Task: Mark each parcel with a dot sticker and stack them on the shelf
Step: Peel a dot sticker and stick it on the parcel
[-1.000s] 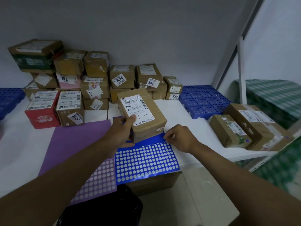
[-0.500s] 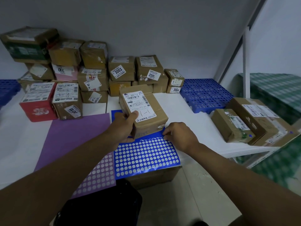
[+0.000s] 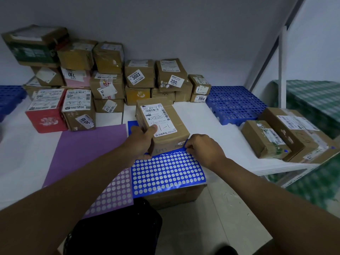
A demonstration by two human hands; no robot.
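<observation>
My left hand (image 3: 142,139) grips a brown cardboard parcel (image 3: 171,126) with a white shipping label, holding it tilted over the top of the blue sticker sheet (image 3: 168,173). My right hand (image 3: 203,148) rests at the sheet's upper right corner, just below the parcel's near corner, with fingertips pinched on the blue sheet's edge. Whether a dot is between the fingers is hidden. A purple sticker sheet (image 3: 86,150) lies to the left of the blue one.
Several labelled parcels (image 3: 108,85) are stacked against the back wall on the white table (image 3: 217,133). Two brown parcels (image 3: 276,135) lie at the right edge. A blue perforated pallet (image 3: 237,103) sits at back right. A cardboard box (image 3: 176,196) stands under the table.
The view has shifted slightly; the parcel stays in my left hand over the blue sheet. My right hand has stayed pinching at the sheet's upper right corner.
</observation>
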